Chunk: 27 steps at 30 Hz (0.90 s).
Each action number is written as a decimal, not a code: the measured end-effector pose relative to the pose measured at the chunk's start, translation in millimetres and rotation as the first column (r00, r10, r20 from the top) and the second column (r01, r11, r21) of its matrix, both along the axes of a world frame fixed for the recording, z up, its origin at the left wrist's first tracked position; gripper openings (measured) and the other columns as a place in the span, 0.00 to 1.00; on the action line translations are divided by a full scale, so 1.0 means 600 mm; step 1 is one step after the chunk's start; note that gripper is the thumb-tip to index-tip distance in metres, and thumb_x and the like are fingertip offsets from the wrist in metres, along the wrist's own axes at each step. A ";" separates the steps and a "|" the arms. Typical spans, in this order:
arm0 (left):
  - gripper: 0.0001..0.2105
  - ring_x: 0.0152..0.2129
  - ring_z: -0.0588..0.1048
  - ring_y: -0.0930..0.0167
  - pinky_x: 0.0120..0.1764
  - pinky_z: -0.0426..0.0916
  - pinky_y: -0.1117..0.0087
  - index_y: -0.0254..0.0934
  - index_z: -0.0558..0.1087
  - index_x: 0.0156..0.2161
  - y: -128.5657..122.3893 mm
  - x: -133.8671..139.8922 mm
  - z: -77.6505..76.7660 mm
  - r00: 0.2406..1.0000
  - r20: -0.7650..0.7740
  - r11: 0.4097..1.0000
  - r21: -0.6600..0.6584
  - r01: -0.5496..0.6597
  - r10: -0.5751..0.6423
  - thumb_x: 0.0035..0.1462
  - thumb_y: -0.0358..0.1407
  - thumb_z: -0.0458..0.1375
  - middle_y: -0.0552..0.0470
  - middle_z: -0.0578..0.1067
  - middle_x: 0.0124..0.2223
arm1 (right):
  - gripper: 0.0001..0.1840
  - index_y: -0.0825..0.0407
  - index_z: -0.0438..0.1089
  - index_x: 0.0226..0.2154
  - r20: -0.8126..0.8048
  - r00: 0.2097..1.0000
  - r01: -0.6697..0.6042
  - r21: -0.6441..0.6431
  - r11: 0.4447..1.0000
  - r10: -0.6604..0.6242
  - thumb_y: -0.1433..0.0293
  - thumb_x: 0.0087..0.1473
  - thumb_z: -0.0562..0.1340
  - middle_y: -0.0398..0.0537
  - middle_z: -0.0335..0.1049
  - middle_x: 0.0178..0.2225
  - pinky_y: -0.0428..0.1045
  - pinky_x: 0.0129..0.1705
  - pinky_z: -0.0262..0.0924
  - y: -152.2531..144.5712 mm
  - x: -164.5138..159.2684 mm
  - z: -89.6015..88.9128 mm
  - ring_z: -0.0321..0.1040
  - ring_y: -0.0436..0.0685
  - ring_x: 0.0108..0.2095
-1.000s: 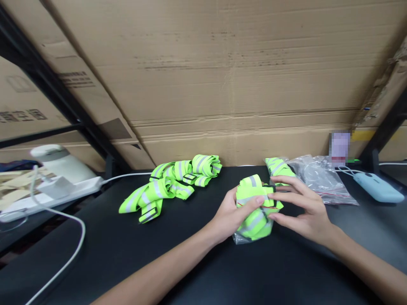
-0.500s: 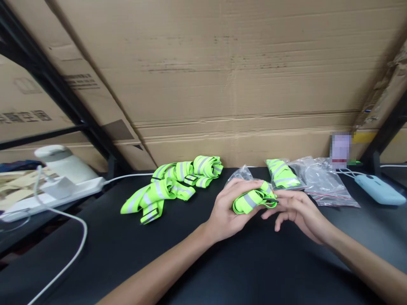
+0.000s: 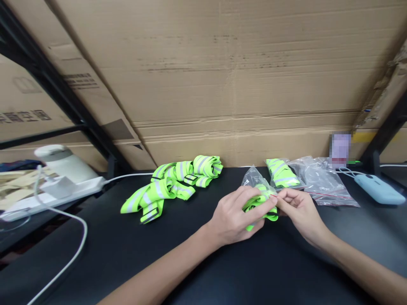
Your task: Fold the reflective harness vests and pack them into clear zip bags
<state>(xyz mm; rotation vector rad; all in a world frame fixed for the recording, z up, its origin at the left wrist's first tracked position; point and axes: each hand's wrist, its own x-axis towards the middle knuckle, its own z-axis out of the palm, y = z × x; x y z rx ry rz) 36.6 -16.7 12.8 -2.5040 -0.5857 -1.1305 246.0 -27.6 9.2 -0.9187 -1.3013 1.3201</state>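
Observation:
My left hand (image 3: 240, 214) is closed around a folded fluorescent green reflective strap (image 3: 249, 205) with silver stripes. Part of that strap lies inside a clear zip bag (image 3: 252, 176), whose far end sticks up beyond my fingers. At the bag's red-edged mouth, my right hand (image 3: 302, 212) pinches the rim between thumb and fingers. My left fingers hide much of the strap, so how deep it sits in the bag is unclear. Several more green reflective straps (image 3: 159, 190) lie loosely coiled to the left.
Behind my right hand lie a bagged green strap (image 3: 282, 173) and flat clear zip bags (image 3: 327, 182). A light blue case (image 3: 380, 189) with a cord is at the right. On the left are a white power strip (image 3: 79, 190), a cable and a white bottle (image 3: 65, 163). Cardboard (image 3: 229, 84) stands behind.
My right hand has gone from loosely spread fingers to a pinch on the bag's mouth. My left hand has turned over the strap and shifted slightly right, and more of the bag now shows.

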 end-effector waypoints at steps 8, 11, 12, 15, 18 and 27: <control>0.10 0.39 0.74 0.65 0.37 0.75 0.66 0.39 0.75 0.47 0.002 0.013 0.006 0.995 -0.016 0.992 0.077 -0.098 0.099 0.61 0.29 0.58 0.44 0.74 0.43 | 0.18 0.52 0.74 0.28 0.098 0.995 -0.020 0.075 0.997 0.013 0.54 0.52 0.70 0.45 0.75 0.27 0.50 0.32 0.75 0.003 0.001 -0.014 0.73 0.54 0.29; 0.09 0.38 0.74 0.66 0.35 0.73 0.68 0.39 0.75 0.45 0.002 0.013 0.002 0.988 -0.028 0.985 0.078 -0.151 0.153 0.62 0.28 0.57 0.46 0.74 0.41 | 0.18 0.52 0.73 0.31 0.156 0.988 -0.014 0.091 0.996 -0.001 0.54 0.54 0.69 0.47 0.75 0.29 0.50 0.32 0.76 0.006 0.005 -0.025 0.74 0.55 0.31; 0.08 0.37 0.74 0.66 0.34 0.73 0.68 0.38 0.75 0.44 0.002 0.012 0.001 0.986 -0.023 0.984 0.070 -0.166 0.168 0.62 0.27 0.57 0.46 0.74 0.41 | 0.18 0.52 0.73 0.31 0.192 0.981 -0.013 0.101 0.995 -0.007 0.54 0.55 0.68 0.47 0.75 0.29 0.50 0.32 0.76 0.007 0.006 -0.028 0.74 0.55 0.31; 0.06 0.37 0.73 0.66 0.31 0.71 0.70 0.36 0.75 0.40 0.001 0.014 -0.001 0.976 0.000 0.976 0.026 -0.218 0.218 0.61 0.26 0.56 0.46 0.74 0.41 | 0.16 0.53 0.73 0.30 0.327 0.945 -0.019 0.152 0.988 -0.032 0.56 0.58 0.65 0.47 0.75 0.28 0.49 0.30 0.74 0.006 0.007 -0.033 0.73 0.55 0.29; 0.06 0.36 0.71 0.66 0.32 0.69 0.69 0.35 0.75 0.36 0.001 0.020 0.000 0.955 0.035 0.955 0.037 -0.295 0.294 0.60 0.26 0.56 0.45 0.73 0.40 | 0.17 0.53 0.72 0.28 0.335 0.942 -0.065 0.117 0.991 0.022 0.57 0.59 0.65 0.48 0.75 0.28 0.50 0.30 0.74 0.002 0.001 -0.033 0.74 0.55 0.28; 0.13 0.36 0.72 0.67 0.37 0.73 0.67 0.36 0.71 0.54 0.008 0.002 0.004 0.975 -0.223 0.999 -0.023 -0.022 0.016 0.66 0.33 0.55 0.46 0.73 0.41 | 0.21 0.50 0.62 0.27 -0.052 0.993 -0.117 -0.141 0.983 0.110 0.56 0.51 0.71 0.40 0.72 0.26 0.50 0.33 0.77 0.009 -0.001 -0.030 0.78 0.56 0.33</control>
